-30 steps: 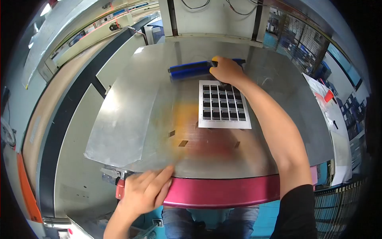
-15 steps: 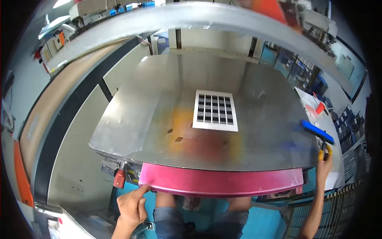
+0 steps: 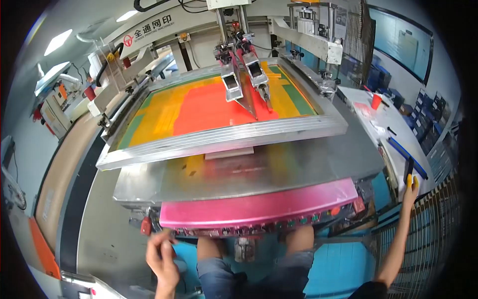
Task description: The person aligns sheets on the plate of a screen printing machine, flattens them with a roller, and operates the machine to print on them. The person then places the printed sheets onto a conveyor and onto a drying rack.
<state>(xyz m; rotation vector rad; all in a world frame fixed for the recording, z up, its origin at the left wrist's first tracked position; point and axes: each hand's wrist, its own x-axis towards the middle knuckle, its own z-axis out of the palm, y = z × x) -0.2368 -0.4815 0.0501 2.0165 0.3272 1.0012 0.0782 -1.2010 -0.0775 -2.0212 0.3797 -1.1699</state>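
The screen frame (image 3: pixel 224 137) hangs low over the metal table (image 3: pixel 144 184), its mesh red, orange and green. Below its front edge shows a strip of the white printed sheet (image 3: pixel 230 153); the rest of the sheet is hidden. My right hand (image 3: pixel 411 188), at the far right, is closed on the handle of the blue roller (image 3: pixel 408 157), which lies over the white side table. My left hand (image 3: pixel 162 256) is near the left end of the pink front panel (image 3: pixel 259 203), blurred, with fingers partly bent and apart and nothing visible in them.
Two squeegee holders (image 3: pixel 242 74) stand over the screen. Buttons line the underside of the pink panel. A red cup (image 3: pixel 376 101) is on the side table (image 3: pixel 366 117) at the right. A wire rack (image 3: pixel 433 239) stands at the lower right.
The screen frame has come down over the table and sheet. My right hand has carried the roller from the table to the right side. My left hand has moved off the panel's edge.
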